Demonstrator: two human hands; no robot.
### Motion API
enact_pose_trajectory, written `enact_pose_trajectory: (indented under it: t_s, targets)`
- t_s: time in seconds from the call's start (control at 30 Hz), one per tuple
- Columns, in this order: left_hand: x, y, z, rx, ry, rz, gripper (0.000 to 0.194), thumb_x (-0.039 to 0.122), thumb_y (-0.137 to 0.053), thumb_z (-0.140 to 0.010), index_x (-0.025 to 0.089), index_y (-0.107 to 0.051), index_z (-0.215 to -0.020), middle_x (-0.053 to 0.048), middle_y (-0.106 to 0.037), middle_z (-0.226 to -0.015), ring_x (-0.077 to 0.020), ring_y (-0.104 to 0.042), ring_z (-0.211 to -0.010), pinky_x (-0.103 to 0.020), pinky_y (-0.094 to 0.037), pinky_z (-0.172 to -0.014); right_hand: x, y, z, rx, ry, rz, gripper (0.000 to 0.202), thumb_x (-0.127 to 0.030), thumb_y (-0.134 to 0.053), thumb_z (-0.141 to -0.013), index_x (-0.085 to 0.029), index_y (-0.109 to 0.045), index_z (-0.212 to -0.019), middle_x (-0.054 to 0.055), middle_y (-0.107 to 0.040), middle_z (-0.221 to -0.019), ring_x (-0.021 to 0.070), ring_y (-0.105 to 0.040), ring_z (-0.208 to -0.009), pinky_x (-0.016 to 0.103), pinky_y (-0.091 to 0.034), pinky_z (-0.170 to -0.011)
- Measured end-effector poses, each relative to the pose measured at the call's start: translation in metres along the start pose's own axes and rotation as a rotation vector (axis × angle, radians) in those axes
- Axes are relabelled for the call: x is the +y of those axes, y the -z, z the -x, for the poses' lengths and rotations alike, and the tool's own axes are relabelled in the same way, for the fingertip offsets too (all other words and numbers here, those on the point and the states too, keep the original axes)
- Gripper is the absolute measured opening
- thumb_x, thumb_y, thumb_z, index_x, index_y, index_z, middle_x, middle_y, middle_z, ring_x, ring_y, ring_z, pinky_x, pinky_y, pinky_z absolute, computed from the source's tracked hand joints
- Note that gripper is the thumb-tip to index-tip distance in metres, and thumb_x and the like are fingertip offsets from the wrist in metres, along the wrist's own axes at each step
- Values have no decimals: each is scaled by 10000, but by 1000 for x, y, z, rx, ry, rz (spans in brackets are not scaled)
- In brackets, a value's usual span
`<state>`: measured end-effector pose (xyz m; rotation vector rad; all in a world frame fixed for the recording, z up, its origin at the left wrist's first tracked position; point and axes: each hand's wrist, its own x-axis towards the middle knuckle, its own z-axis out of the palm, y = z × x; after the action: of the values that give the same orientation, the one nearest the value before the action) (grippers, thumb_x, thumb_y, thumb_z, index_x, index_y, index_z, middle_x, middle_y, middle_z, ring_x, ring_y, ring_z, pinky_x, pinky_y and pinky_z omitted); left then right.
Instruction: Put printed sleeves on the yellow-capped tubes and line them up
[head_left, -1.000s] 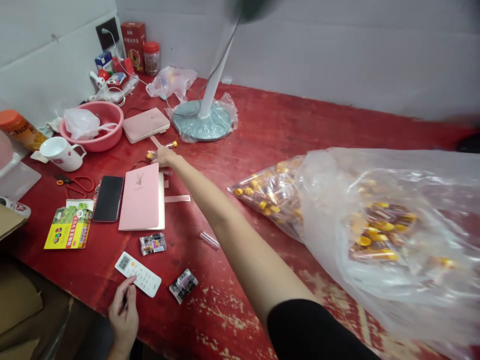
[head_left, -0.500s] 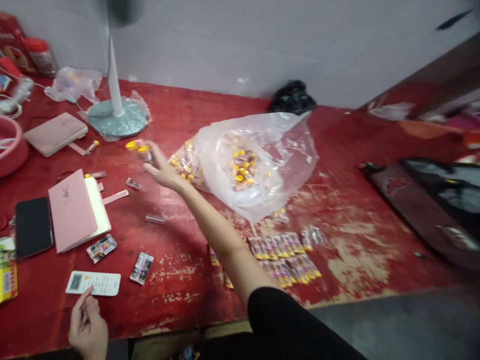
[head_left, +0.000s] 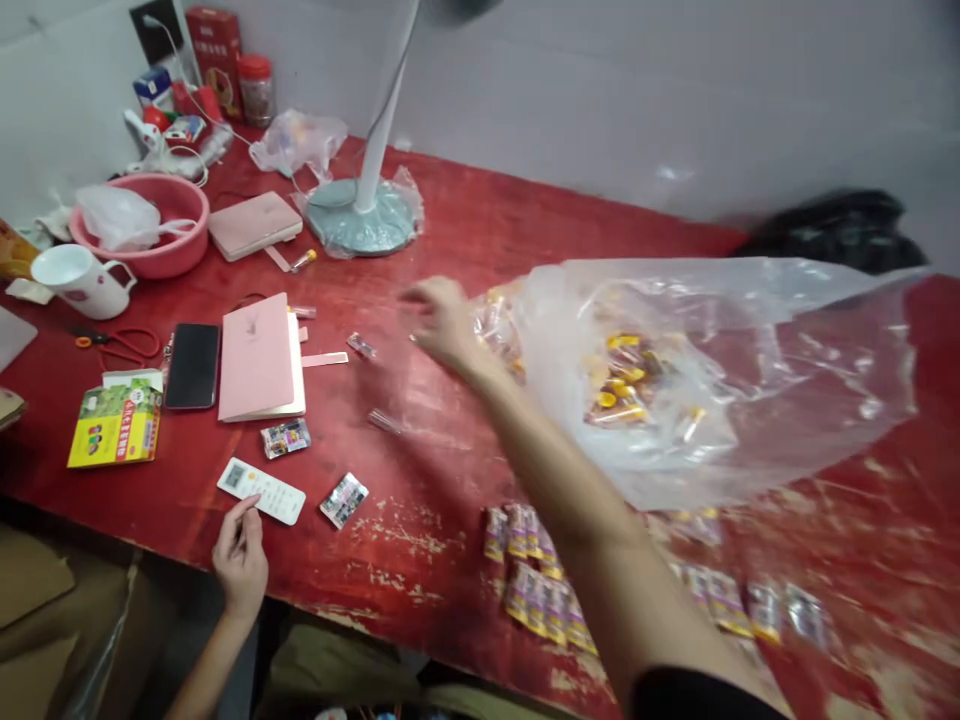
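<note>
My right hand, blurred by motion, hangs over the table just left of the clear plastic bag. Its thumb and fingers look apart, and I make out nothing between them. Inside the bag lie many small tubes with yellow caps. My left hand rests at the table's front edge with loosely bent fingers, a fingertip touching or just over the white remote control. A small printed packet lies right of the remote, and another packet behind it. My right forearm hides part of the rows of wrapped tubes.
A pink notebook, a black phone and a yellow-green box lie on the left. Behind them are a mug, a pink basin and a stand with a round base. A black bag sits by the wall.
The camera view has swung left. The yellow-capped pieces seen in my right hand before no longer show there, and that hand has come closer to the bag. My left hand stays by the remote.
</note>
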<state>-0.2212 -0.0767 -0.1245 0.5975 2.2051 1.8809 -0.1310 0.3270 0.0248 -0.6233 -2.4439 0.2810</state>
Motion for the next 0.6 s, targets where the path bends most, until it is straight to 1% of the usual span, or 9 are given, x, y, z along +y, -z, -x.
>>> enact_pose_trajectory:
  t_s: [0.07,0.13,0.17,0.23,0.3,0.33,0.43,0.53,0.6]
  targets:
    - [-2,2,2,-3,5,-16,316,416,-603,-924,147,-718,-1045,-139,-743,-1043,-188,-722,-911,-234,-581,-748,-16,-62,-38,-166,-19,67,304,-180,-637,-869,-122,-625,-1167,150,-613,-1174,273,-557,-1113,432,-477,-968]
    - [-6,4,5,-15,9,-50,313,417,-604,-922,156,-726,-1042,-134,-749,-1033,-193,-727,-899,-242,-586,-746,-24,-111,-74,-341,-42,145,413,-189,-656,-849,-90,-580,-1243,210,-557,-1267,321,-519,-1162,464,-455,-984]
    - [-9,5,6,-17,8,-71,315,422,-602,-920,159,-730,-1037,-132,-752,-1022,-196,-729,-881,-248,-590,-739,-23,-129,-92,-389,-45,170,417,-215,-651,-862,-76,-569,-1246,229,-536,-1293,338,-505,-1180,483,-445,-994]
    - [-14,7,10,-9,5,-118,322,433,-598,-918,163,-735,-1029,-128,-757,-993,-198,-731,-834,-261,-596,-727,-10,-151,-127,-376,-27,188,343,-236,-606,-903,-71,-572,-1201,237,-515,-1316,348,-481,-1217,511,-418,-1026]
    - [-18,9,13,4,1,-163,320,437,-599,-914,170,-739,-1019,-121,-760,-963,-195,-729,-797,-267,-599,-723,15,-159,-161,-328,35,173,260,-197,-585,-908,-92,-577,-1146,222,-502,-1343,326,-468,-1248,520,-381,-1074]
    - [-18,9,13,6,1,-184,315,437,-602,-911,173,-741,-1014,-117,-761,-952,-192,-727,-784,-269,-599,-724,29,-161,-175,-343,76,159,238,-180,-598,-896,-105,-577,-1121,207,-515,-1334,308,-480,-1240,515,-373,-1089]
    - [-14,9,12,11,8,-237,307,435,-601,-909,176,-740,-998,-110,-759,-916,-179,-714,-731,-262,-593,-698,64,-167,-201,-471,164,132,253,-178,-642,-862,-112,-565,-1094,166,-585,-1219,282,-551,-1137,505,-411,-1060]
    - [-3,5,6,5,4,-258,309,424,-583,-918,162,-731,-992,-90,-739,-826,-156,-684,-663,-251,-575,-658,70,-168,-187,-423,110,182,306,-180,-549,-922,-62,-504,-1201,194,-569,-1228,315,-555,-1151,542,-415,-1036]
    - [7,0,1,-19,-12,-236,307,407,-568,-927,147,-721,-981,-63,-701,-736,-141,-655,-622,-240,-553,-624,58,-152,-158,-382,1,197,281,-169,-438,-973,-46,-483,-1222,211,-571,-1219,325,-547,-1175,553,-409,-1042]
